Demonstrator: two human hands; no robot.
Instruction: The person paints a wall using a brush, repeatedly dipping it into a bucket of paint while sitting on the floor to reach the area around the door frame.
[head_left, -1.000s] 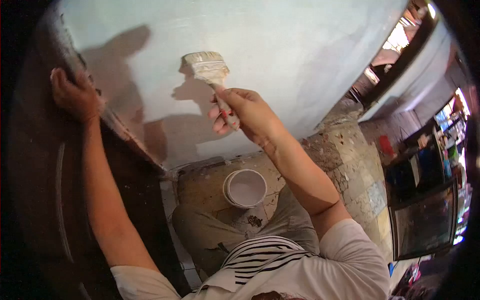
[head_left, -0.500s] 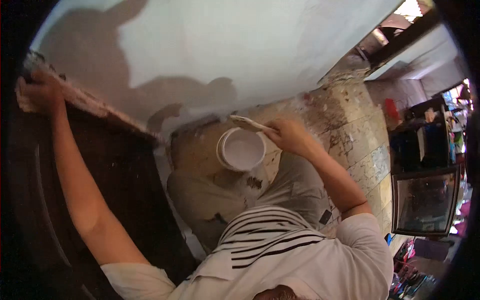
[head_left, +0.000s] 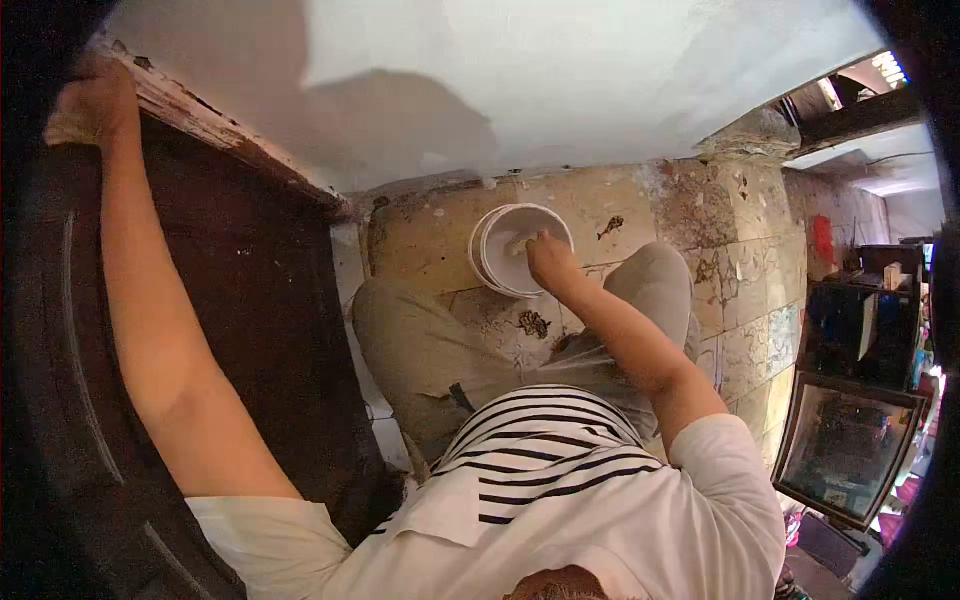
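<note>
My right hand [head_left: 552,262] is closed around a paintbrush [head_left: 518,246], reaching down into a white bucket [head_left: 482,256] of pale paint. Most of the brush is hidden by the hand and the bucket's inside. At the upper left, my left hand [head_left: 92,108] grips the worn wooden door frame [head_left: 215,122], its fingertips hard to make out. Below that frame lies the dark brown door [head_left: 255,300], alongside my outstretched left arm. A white painted wall [head_left: 600,75] rises just beyond the bucket.
The bucket stands between my bent legs on a stained, cracked tile floor [head_left: 715,240]. Dark debris [head_left: 534,323] lies near it. On the right are a glass-fronted framed panel [head_left: 850,445], a dark cabinet [head_left: 860,315] and a red object [head_left: 822,240].
My right hand has lowered the paintbrush from above the bucket's rim into the bucket. The left hand keeps its hold at the frame. The view has shifted.
</note>
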